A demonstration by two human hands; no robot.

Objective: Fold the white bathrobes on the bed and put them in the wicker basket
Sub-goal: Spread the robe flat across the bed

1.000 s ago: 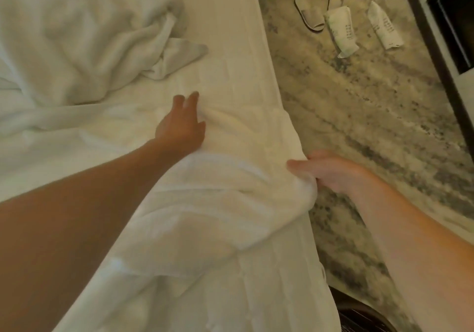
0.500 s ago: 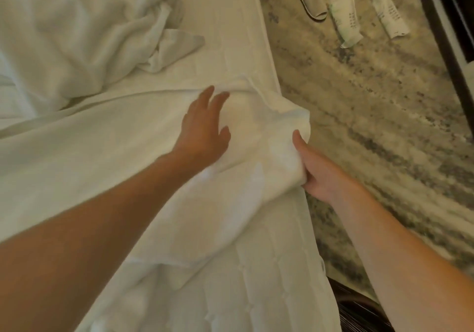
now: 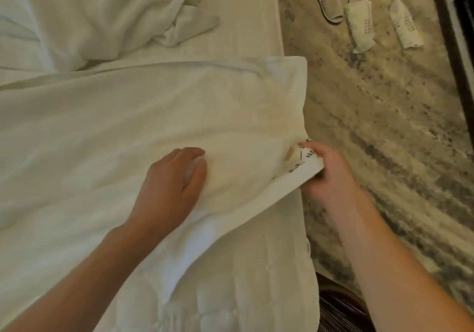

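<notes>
Since half a second before, both hands had slid back toward 6 o'clock and the far edge of the bathrobe (image 3: 128, 116) had flattened out. So the left hand (image 3: 174, 177) sat on it near the middle of the bed (image 3: 230, 295), fingers bent into the cloth, though I honestly couldn't tell if it grabbed any. At 3 o'clock, the right hand (image 3: 331, 177) pinched the robe's corner, the one with the printed label (image 3: 304, 158), right at the bed's edge. A second bathrobe (image 3: 89, 16) lay crumpled at 11 o'clock. Slippers (image 3: 331, 3) and wrapped packs (image 3: 359, 24) sat on the carpet (image 3: 384, 126) at 1 o'clock.
</notes>
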